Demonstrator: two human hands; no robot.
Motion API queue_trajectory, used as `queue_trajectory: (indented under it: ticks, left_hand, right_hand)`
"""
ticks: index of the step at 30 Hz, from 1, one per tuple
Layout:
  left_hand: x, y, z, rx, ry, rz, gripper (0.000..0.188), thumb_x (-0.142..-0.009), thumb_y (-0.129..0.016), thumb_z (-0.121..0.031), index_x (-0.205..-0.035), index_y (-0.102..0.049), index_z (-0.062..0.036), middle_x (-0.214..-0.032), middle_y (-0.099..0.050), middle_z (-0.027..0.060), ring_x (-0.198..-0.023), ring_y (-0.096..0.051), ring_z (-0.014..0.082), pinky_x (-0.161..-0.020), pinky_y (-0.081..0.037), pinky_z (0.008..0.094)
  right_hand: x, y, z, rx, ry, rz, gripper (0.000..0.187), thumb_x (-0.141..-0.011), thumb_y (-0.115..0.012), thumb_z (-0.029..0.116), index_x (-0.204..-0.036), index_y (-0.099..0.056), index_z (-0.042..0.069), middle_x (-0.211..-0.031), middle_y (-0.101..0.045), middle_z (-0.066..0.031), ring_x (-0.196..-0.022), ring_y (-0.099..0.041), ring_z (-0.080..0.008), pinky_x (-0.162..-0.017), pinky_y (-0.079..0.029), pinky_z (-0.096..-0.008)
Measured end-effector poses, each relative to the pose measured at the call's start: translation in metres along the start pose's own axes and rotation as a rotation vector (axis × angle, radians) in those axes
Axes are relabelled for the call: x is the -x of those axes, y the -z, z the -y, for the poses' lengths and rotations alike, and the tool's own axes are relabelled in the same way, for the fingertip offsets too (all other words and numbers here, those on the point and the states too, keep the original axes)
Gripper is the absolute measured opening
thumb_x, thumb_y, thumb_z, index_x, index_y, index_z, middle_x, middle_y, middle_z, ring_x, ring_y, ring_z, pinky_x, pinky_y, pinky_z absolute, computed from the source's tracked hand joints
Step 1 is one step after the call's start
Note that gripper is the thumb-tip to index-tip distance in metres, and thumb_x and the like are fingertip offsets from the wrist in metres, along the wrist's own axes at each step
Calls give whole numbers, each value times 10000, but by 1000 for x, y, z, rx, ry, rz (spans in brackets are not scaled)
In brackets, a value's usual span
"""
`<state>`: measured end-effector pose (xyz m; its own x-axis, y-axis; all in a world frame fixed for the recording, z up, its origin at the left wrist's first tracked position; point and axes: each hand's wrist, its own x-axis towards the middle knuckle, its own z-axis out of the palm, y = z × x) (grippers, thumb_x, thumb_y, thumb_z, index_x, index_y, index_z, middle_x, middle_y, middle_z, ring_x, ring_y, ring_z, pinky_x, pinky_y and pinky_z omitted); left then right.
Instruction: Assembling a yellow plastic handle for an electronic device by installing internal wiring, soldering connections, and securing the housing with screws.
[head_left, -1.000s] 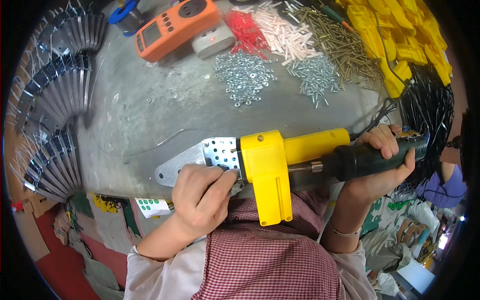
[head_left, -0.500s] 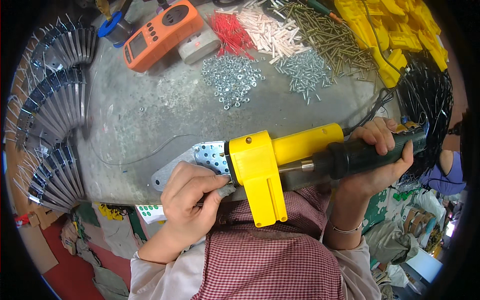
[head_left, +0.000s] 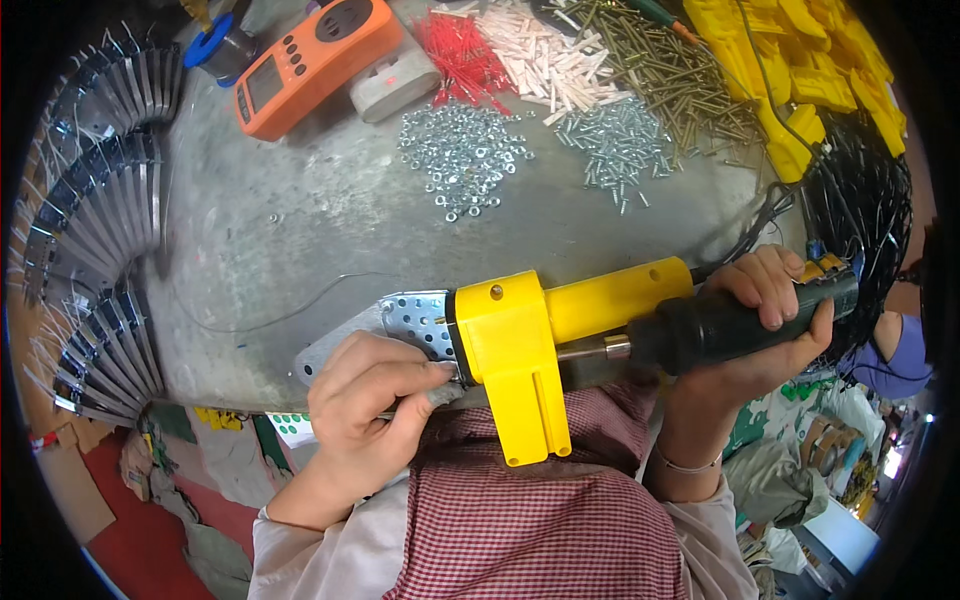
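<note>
A yellow-handled tool point(head_left: 510, 325) lies across my front at the table's near edge, its handle toward the right. From its left end come a perforated metal guard point(head_left: 418, 318) and a flat grey plate point(head_left: 325, 350). My left hand point(head_left: 365, 395) pinches the guard's lower edge beside the yellow housing; a grey cover sits on the thumb tip, and the fingers hide part of the plate. My right hand point(head_left: 762, 285) is wrapped around a dark electric screwdriver point(head_left: 715, 335). Its metal shaft points left and meets the housing's right side, where the bit's tip is hidden.
Beyond lie piles of nuts point(head_left: 460, 155), short screws point(head_left: 615, 145), long brassy screws point(head_left: 665, 85), red pieces point(head_left: 462, 60) and pale sticks point(head_left: 550, 55). An orange meter point(head_left: 315, 65) stands far left. Metal plates point(head_left: 110, 190) fan along the left; yellow shells point(head_left: 810, 50) and black cables point(head_left: 865, 200) fill the right.
My left hand has shifted slightly left and down, still pinching the guard's edge. The screwdriver remains against the housing in my right hand. The whole view has moved a little.
</note>
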<state>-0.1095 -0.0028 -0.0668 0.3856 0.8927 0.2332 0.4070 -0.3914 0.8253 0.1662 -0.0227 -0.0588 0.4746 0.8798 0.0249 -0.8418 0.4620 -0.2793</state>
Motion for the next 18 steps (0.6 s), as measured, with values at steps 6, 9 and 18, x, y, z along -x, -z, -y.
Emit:
queue_trajectory:
  ticks: [6, 9, 18]
  left_hand:
    - [-4, 2, -1, -46, -82, 39, 145, -667, -683, -43, -810, -696, -24, -771, -639, 80, -653, -590, 216, -571, -470, 314]
    - [-5, 2, -1, -42, -87, 51, 153, -652, -680, -39, -804, -695, -24, -763, -634, 77, -649, -588, 219, -558, -468, 317]
    - [-23, 20, -3, 46, 18, 161, 174, -673, -669, -11, -845, -691, -28, -802, -641, 88, -684, -611, 241, -596, -492, 335]
  right_hand:
    - [-1, -1, -3, -51, -31, 64, 303, -869, -563, 327, -967, -454, 62, -702, -452, 20, -610, -483, -95, -700, -426, -276]
    - [-1, 1, -2, -72, -27, 88, 282, -878, -574, 298, -973, -456, 60, -702, -459, 19, -618, -490, -99, -706, -430, -281]
    - [-1, -12, 5, 127, -9, 99, 370, -914, -521, 320, -1096, -426, 12, -740, -413, 3, -650, -458, -116, -734, -429, -309]
